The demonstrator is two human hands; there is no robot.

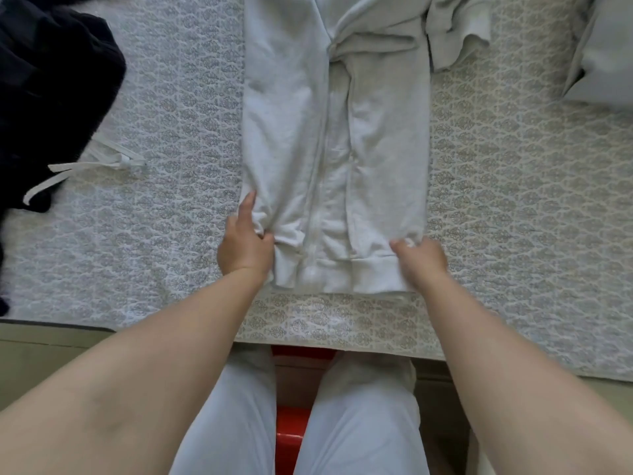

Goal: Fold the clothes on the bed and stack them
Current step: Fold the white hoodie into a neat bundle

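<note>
At the far left, a dark garment (51, 97) is heaped on the bed cover (513, 200), with 2 white drawstrings (85, 166) trailing from beneath it onto the patterned fabric. No container is visible; all items are carried directly by the bed cover.

The left hand (245, 241) is placed at the lower left corner of the light grey sweatshirt (335, 149). Its fingers are curled into a bunched fold of cloth near the hem, with 1 finger extended along the garment's left edge. The fabric is gripped by this hand.

The light grey sweatshirt is laid lengthwise in the centre of the bed cover, with its ribbed hem toward the person and its upper part running out of view at the top. Both sides are folded inward, so that a long narrow panel is formed, and a seam or zip line is seen down the middle. A loose sleeve portion is crumpled at the upper right of the garment.

The right hand (419, 258) is placed at the lower right corner of the hem. The cloth is pinched by its fingertips.

At the far right top, part of a pale pillow (603, 53) is seen on the bed cover.
</note>
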